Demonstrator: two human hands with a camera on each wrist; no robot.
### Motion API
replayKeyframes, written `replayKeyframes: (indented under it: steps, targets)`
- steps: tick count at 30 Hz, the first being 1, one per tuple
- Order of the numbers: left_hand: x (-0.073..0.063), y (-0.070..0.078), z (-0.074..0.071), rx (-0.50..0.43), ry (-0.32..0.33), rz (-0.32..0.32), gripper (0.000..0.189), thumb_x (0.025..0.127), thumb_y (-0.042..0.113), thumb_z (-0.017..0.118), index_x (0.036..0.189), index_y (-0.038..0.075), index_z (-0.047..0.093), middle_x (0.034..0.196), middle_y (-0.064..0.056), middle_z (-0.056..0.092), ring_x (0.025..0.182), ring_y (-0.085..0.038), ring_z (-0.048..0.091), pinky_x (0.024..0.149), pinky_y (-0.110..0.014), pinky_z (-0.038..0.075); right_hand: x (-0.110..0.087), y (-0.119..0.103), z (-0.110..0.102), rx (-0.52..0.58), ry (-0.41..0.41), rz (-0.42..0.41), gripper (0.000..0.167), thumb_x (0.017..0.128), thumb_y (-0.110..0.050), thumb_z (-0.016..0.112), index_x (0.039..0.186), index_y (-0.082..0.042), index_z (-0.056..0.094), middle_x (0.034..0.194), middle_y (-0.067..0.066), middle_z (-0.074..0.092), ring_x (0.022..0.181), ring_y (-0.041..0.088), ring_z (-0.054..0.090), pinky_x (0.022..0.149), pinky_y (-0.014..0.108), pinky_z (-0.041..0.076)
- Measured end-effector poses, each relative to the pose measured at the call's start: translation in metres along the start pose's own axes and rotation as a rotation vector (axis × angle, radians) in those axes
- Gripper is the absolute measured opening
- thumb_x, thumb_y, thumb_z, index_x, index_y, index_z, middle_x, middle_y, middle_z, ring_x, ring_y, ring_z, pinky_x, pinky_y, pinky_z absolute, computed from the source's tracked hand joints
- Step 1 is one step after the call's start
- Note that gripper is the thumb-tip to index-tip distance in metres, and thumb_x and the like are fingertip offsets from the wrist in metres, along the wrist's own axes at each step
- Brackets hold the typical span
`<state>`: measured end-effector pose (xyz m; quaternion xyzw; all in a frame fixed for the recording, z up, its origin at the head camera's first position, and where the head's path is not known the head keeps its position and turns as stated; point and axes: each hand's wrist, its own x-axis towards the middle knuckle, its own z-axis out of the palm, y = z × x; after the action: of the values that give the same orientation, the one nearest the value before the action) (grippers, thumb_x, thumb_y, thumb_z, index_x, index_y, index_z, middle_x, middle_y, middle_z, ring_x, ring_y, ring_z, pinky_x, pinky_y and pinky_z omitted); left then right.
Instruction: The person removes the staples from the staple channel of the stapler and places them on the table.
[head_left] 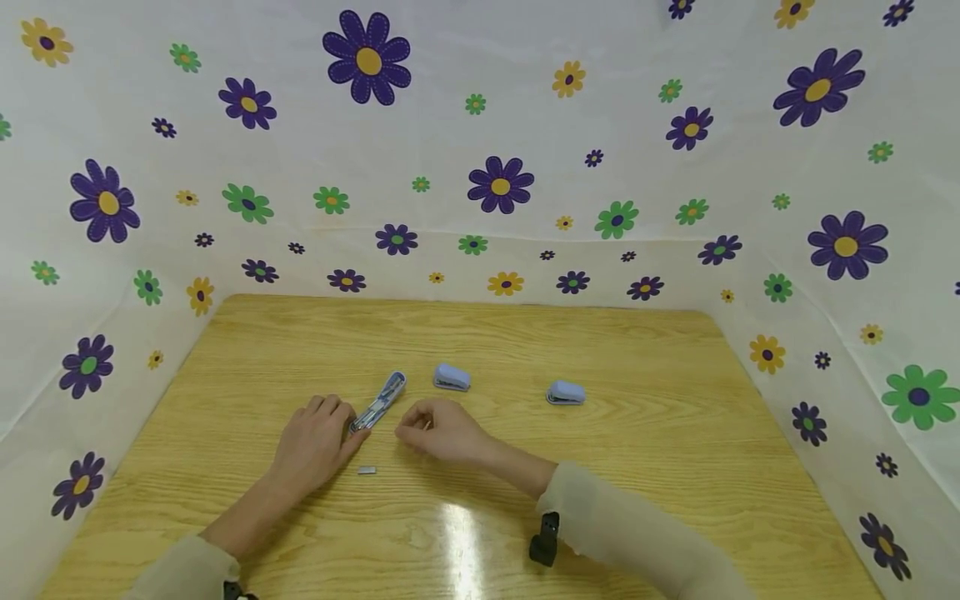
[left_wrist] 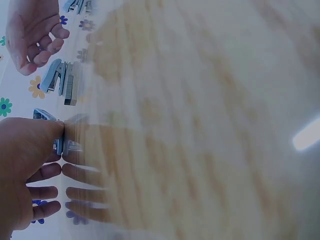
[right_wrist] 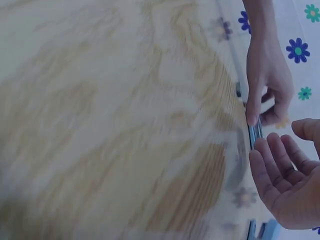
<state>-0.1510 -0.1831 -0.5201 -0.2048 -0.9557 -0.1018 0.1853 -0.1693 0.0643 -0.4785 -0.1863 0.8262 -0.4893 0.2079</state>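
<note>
A light blue stapler [head_left: 378, 402] lies opened out flat on the table, its metal inside showing. My left hand [head_left: 315, 437] holds its near end between thumb and fingers, and part of that end is hidden behind them. Just right of the stapler is my right hand [head_left: 444, 429], fingers loosely bent. In the right wrist view its palm [right_wrist: 292, 192] shows nothing held, with the thumb apart from the fingers. A short strip of staples [head_left: 367, 471] lies on the wood close to the left thumb.
Two small light blue staplers stand farther back: one stapler [head_left: 452, 377] beyond the right hand, another stapler [head_left: 566, 393] to the right. The wooden table [head_left: 675, 467] is bordered at back and sides by a white flowered cloth [head_left: 435, 150].
</note>
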Motion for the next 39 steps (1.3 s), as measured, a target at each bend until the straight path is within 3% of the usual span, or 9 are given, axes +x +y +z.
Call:
replayKeyframes:
  steps: [8, 13, 20, 31, 39]
  targets:
    - [0.0, -0.001, 0.001, -0.004, -0.012, -0.014, 0.031, 0.09, 0.035, 0.084, 0.091, 0.009, 0.068, 0.09, -0.009, 0.066, 0.087, -0.031, 0.064, 0.069, -0.044, 0.055, -0.007, 0.003, -0.032, -0.45, 0.147, -0.238, 0.02, 0.104, -0.033, 0.068, 0.109, -0.014, 0.074, 0.098, -0.002, 0.073, 0.083, 0.008, 0.067, 0.071, 0.021, 0.053]
    - [0.0, -0.002, 0.003, -0.006, -0.014, -0.014, 0.031, 0.09, 0.036, 0.084, 0.091, 0.009, 0.068, 0.091, -0.009, 0.067, 0.088, -0.031, 0.064, 0.07, -0.044, 0.056, -0.004, 0.011, -0.05, -0.643, 0.215, -0.357, 0.027, 0.103, -0.034, 0.068, 0.116, -0.011, 0.072, 0.105, 0.002, 0.073, 0.094, 0.015, 0.072, 0.076, 0.025, 0.058]
    - [0.001, -0.001, 0.001, 0.0, -0.025, -0.019, 0.031, 0.091, 0.035, 0.083, 0.091, 0.009, 0.068, 0.09, -0.009, 0.066, 0.088, -0.031, 0.064, 0.07, -0.044, 0.056, 0.011, 0.031, -0.073, -0.947, 0.319, -0.527, 0.033, 0.099, -0.036, 0.075, 0.119, -0.011, 0.07, 0.105, 0.003, 0.071, 0.086, 0.015, 0.07, 0.068, 0.028, 0.059]
    - [0.0, 0.001, -0.001, 0.005, -0.027, -0.023, 0.03, 0.09, 0.035, 0.083, 0.091, 0.01, 0.067, 0.089, -0.008, 0.066, 0.087, -0.03, 0.063, 0.069, -0.043, 0.055, 0.03, 0.044, -0.087, -1.2, 0.231, -0.415, 0.043, 0.105, -0.047, 0.063, 0.131, -0.013, 0.066, 0.116, 0.004, 0.069, 0.099, 0.019, 0.067, 0.079, 0.031, 0.06]
    - [0.0, 0.001, -0.001, 0.003, -0.021, -0.022, 0.03, 0.091, 0.036, 0.083, 0.092, 0.009, 0.068, 0.09, -0.008, 0.066, 0.088, -0.03, 0.063, 0.069, -0.043, 0.055, 0.038, 0.047, -0.086, -1.275, 0.175, -0.367, 0.045, 0.105, -0.051, 0.06, 0.131, -0.015, 0.066, 0.116, 0.003, 0.069, 0.102, 0.019, 0.067, 0.087, 0.035, 0.06]
